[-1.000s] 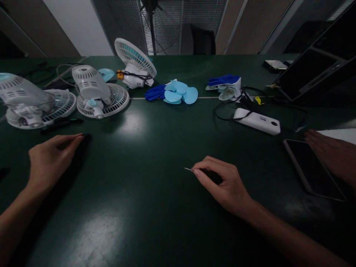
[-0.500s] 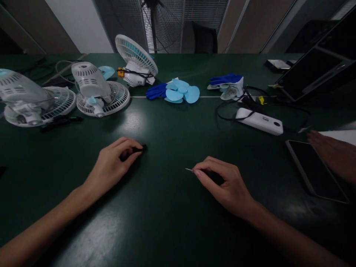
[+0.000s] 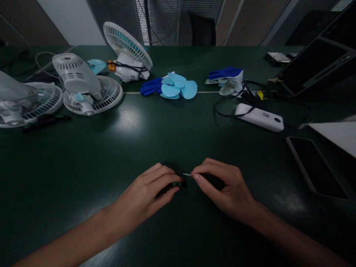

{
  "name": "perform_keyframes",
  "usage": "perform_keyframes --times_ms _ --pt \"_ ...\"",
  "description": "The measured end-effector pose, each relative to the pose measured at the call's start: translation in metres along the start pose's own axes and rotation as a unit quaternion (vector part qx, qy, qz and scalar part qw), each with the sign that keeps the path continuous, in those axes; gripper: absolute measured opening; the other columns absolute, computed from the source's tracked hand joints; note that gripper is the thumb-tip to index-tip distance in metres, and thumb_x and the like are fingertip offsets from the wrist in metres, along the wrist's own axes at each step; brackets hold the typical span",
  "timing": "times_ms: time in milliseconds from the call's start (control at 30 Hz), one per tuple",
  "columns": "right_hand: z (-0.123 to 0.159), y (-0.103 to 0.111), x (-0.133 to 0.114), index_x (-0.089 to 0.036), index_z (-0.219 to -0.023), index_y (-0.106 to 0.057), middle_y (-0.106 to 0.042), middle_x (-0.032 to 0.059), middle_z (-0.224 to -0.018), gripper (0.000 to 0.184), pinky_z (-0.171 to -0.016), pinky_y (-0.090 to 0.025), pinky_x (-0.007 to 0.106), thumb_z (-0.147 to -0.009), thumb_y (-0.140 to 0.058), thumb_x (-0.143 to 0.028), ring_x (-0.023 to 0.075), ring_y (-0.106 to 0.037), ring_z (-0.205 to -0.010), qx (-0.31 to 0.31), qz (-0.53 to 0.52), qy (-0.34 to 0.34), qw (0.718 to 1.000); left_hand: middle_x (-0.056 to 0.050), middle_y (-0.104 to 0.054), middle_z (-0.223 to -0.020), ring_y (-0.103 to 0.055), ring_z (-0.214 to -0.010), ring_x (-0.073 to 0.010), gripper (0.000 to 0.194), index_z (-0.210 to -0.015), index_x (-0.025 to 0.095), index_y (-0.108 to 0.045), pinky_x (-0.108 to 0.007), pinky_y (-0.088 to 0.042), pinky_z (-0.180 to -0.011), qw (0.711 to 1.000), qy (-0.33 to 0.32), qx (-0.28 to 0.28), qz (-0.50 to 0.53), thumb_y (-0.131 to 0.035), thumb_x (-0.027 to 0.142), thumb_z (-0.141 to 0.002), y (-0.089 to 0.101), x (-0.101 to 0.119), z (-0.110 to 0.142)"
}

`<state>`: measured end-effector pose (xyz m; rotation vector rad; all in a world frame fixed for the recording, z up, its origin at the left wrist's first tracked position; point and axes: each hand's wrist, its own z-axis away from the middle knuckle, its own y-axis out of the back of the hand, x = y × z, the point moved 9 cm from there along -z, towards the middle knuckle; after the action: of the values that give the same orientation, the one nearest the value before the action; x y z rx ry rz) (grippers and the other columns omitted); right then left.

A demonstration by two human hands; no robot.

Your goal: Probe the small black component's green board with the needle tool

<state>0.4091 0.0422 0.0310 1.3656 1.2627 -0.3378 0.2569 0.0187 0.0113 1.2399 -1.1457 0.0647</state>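
My left hand (image 3: 151,191) is closed around a small black object (image 3: 178,184), whose dark end shows past the fingertips; its kind I cannot make out. Opposite it, my right hand (image 3: 222,185) pinches a screwdriver with a thin metal shaft (image 3: 187,174) that points left toward the left fingertips. Its dark handle (image 3: 213,180) lies inside the palm, partly covered by the fingers. The shaft tip is close to the black object; whether they touch I cannot tell. Both hands are low over the dark green table (image 3: 155,137).
White fans (image 3: 83,85) lie at the left, and another fan (image 3: 128,52) stands behind. A light blue fan blade (image 3: 179,86) rests on a blue glove (image 3: 150,86). Further right are more gloves (image 3: 225,78), a white power bank (image 3: 260,117), a phone (image 3: 315,167) and white paper (image 3: 338,133).
My left hand has moved right and nearer to me with the black object, up to the screwdriver tip. Another person's hand at the right has left the view.
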Motion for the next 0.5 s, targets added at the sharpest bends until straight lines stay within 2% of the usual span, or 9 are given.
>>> perform_keyframes --times_ms 200,333,500 --pt "0.01 -0.007 0.0 -0.019 -0.099 -0.07 -0.065 0.0005 -0.082 0.009 -0.058 -0.04 0.028 -0.096 -0.062 -0.017 0.0118 -0.059 -0.066 -0.068 0.108 0.054 0.99 -0.004 -0.064 -0.112 -0.058 -0.1 -0.0163 0.022 -0.12 0.024 -0.062 -0.031 -0.049 -0.085 1.0 0.021 0.016 0.013 -0.057 0.019 -0.099 0.002 -0.004 -0.001" --pt "0.013 -0.009 0.003 -0.02 -0.1 -0.069 -0.063 0.0003 -0.082 0.01 -0.058 -0.039 0.029 -0.097 -0.06 -0.019 0.0122 -0.058 -0.065 -0.097 0.134 0.051 0.985 -0.003 -0.063 -0.11 -0.057 -0.1 -0.0167 0.018 -0.114 0.024 -0.065 -0.031 -0.049 -0.084 0.997 0.056 0.02 0.047 -0.06 0.021 -0.097 0.004 -0.009 -0.002" --pt "0.012 -0.015 0.001 -0.02 -0.099 -0.069 -0.063 0.0008 -0.08 0.011 -0.058 -0.039 0.031 -0.098 -0.058 -0.02 0.013 -0.058 -0.064 -0.127 0.152 0.053 0.979 -0.004 -0.064 -0.109 -0.056 -0.1 -0.0181 0.017 -0.111 0.024 -0.068 -0.033 -0.049 -0.084 0.996 0.06 0.038 0.054 -0.064 0.024 -0.095 0.008 -0.012 -0.003"
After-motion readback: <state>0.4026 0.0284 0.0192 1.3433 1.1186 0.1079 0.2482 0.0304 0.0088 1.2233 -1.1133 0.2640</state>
